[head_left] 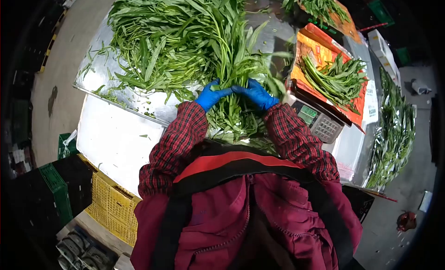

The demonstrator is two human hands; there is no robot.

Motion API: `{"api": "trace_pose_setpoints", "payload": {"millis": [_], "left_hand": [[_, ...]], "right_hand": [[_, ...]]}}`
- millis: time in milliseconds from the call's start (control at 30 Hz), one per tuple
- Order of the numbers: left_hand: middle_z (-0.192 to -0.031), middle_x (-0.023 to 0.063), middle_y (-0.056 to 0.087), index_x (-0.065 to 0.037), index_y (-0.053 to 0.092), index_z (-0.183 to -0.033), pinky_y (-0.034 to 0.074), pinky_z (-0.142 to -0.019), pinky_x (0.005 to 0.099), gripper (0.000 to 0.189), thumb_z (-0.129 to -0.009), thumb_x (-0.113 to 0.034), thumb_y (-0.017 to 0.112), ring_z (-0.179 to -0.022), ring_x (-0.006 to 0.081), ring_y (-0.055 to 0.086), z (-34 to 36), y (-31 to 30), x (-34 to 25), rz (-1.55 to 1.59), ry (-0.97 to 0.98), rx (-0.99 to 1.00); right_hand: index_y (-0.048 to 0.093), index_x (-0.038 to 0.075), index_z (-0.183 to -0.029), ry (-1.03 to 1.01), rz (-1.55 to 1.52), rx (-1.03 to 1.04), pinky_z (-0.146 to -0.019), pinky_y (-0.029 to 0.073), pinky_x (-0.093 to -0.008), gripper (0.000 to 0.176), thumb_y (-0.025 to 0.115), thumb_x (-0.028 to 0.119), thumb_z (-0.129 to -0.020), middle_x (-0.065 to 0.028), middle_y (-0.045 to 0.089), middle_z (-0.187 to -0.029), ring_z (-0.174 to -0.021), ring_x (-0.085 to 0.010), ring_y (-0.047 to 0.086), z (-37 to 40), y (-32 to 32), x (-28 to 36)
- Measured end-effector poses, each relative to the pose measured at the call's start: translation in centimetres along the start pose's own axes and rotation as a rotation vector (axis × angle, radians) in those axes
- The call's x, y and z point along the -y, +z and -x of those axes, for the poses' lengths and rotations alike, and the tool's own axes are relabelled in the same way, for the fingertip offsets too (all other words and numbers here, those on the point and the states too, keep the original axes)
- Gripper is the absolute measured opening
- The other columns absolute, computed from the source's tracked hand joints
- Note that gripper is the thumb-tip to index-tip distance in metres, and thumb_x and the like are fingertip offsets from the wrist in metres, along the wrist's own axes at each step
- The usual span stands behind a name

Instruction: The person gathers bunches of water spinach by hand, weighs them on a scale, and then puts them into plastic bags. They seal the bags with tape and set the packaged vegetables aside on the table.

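Head view: a bundle of leafy greens (230, 116) was seen gripped by both hands, each covered by a blue glove. The left hand (211, 96) was curled around the near-left side of the stalks, and the right hand (256, 94) was wrapped over the other side, so that the fingertips of the two hands almost met across the bundle. Both hands were thus clamped on the same bunch, which was held upright-to-tilted just in front of the person's chest, its cut stems pointed back toward the body and its leaves fanned away from the hands.

Beyond the hands, a large loose pile of greens (171, 38) was spread over a metal table (92, 84); the held bundle touched the near edge of that pile. Just beside the right hand, a weighing scale (321, 123) with a keypad and display was placed, and an orange tray (309, 51) carrying a smaller bunch of stalks (334, 80) was set on it. Farther out from the right hand, bagged greens (394, 131) were laid in a long row. Below the left hand, a white board (116, 135) was seen, and under it, well apart from the hand, a yellow crate (111, 205) was stacked beside a green crate (58, 191). Red plaid sleeves and a maroon jacket were worn.
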State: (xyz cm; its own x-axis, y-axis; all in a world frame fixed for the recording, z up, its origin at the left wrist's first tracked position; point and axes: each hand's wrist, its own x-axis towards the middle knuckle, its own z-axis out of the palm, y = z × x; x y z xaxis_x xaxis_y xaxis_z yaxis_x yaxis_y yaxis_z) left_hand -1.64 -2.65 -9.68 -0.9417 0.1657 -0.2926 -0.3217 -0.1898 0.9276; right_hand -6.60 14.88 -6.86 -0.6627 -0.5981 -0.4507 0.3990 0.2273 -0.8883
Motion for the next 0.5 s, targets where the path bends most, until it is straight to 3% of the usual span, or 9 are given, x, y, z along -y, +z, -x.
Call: {"api": "trace_pose_setpoints", "payload": {"millis": [67, 200, 300, 333, 367, 400, 433, 500], "left_hand": [[-0.096, 0.0047, 0.055, -0.002, 0.048, -0.107, 0.038, -0.077, 0.0232, 0.045, -0.071, -0.023, 0.063, -0.086, 0.0126, 0.05, 0.9, 0.8, -3.9, -0.025, -0.058, 0.013], [-0.099, 0.005, 0.055, -0.001, 0.051, -0.105, 0.035, -0.083, 0.0251, 0.045, -0.07, -0.026, 0.064, -0.09, 0.0123, 0.049, 1.9, 1.5, -6.6, 0.057, -0.072, 0.081], [-0.094, 0.0058, 0.057, 0.0, 0.057, -0.096, 0.034, -0.083, 0.025, 0.038, -0.069, -0.025, 0.065, -0.089, 0.0112, 0.05, 2.2, 2.0, -6.1, 0.08, -0.109, 0.033], [-0.094, 0.0058, 0.057, 0.001, 0.057, -0.096, 0.036, -0.081, 0.0247, 0.037, -0.069, -0.024, 0.065, -0.086, 0.0109, 0.05, 1.7, 1.6, -5.0, 0.042, -0.178, 0.002], [-0.094, 0.0059, 0.057, 0.001, 0.057, -0.096, 0.037, -0.079, 0.0244, 0.037, -0.068, -0.022, 0.066, -0.084, 0.0106, 0.051, 1.2, 1.3, -4.0, 0.004, -0.246, -0.028], [-0.092, 0.006, 0.057, 0.001, 0.055, -0.097, 0.041, -0.074, 0.024, 0.036, -0.067, -0.017, 0.066, -0.08, 0.0114, 0.053, 1.5, 1.9, -4.2, 0.027, -0.11, -0.047], [-0.092, 0.0062, 0.057, 0.0, 0.054, -0.098, 0.042, -0.074, 0.025, 0.04, -0.065, -0.015, 0.068, -0.081, 0.013, 0.053, 1.9, 2.3, -4.9, 0.015, -0.001, -0.03], [-0.091, 0.0061, 0.057, -0.001, 0.051, -0.1, 0.044, -0.073, 0.0256, 0.045, -0.06, -0.009, 0.071, -0.081, 0.015, 0.054, 1.5, 2.9, -5.0, -0.059, 0.217, -0.048]], "right_hand": [[0.046, 0.003, -0.107, -0.218, -0.124, -0.062, -0.074, 0.04, -0.0259, 0.044, 0.061, 0.027, -0.074, -0.004, 0.054, -0.093, -0.082, -0.0121, 0.049, 0.0, 0.6, 0.8], [0.048, 0.002, -0.107, -0.156, 0.139, -0.062, -0.079, 0.039, -0.0265, 0.04, 0.059, 0.025, -0.076, -0.0056, 0.054, -0.097, -0.088, -0.0134, 0.049, 0.0, 0.3, 3.1], [0.048, 0.001, -0.106, -0.404, 0.063, -0.078, -0.081, 0.038, -0.0279, 0.041, 0.059, 0.025, -0.075, -0.0081, 0.055, -0.096, -0.087, -0.0158, 0.049, -1.6, 1.0, 1.5], [0.047, 0.001, -0.105, -0.394, 0.132, -0.066, -0.081, 0.039, -0.028, 0.041, 0.06, 0.026, -0.074, -0.0073, 0.055, -0.095, -0.088, -0.0148, 0.049, -1.0, 1.3, 2.4], [0.047, 0.001, -0.106, -0.244, 0.006, -0.011, -0.081, 0.039, -0.0276, 0.042, 0.061, 0.025, -0.074, -0.0071, 0.055, -0.096, -0.088, -0.0144, 0.05, -0.9, 1.1, 2.6], [0.047, 0.001, -0.106, -0.095, -0.117, 0.047, -0.081, 0.039, -0.0272, 0.042, 0.061, 0.024, -0.074, -0.0069, 0.055, -0.096, -0.088, -0.014, 0.05, -0.8, 0.9, 2.9], [0.047, 0.001, -0.106, -0.098, -0.118, 0.045, -0.081, 0.039, -0.0272, 0.042, 0.061, 0.024, -0.074, -0.0069, 0.055, -0.096, -0.088, -0.014, 0.05, -0.1, 0.9, 3.9], [0.047, 0.001, -0.107, -0.298, -0.432, 0.034, -0.08, 0.039, -0.0261, 0.04, 0.061, 0.019, -0.074, -0.0068, 0.056, -0.095, -0.086, -0.0149, 0.053, 1.5, 0.9, 5.4]]}}
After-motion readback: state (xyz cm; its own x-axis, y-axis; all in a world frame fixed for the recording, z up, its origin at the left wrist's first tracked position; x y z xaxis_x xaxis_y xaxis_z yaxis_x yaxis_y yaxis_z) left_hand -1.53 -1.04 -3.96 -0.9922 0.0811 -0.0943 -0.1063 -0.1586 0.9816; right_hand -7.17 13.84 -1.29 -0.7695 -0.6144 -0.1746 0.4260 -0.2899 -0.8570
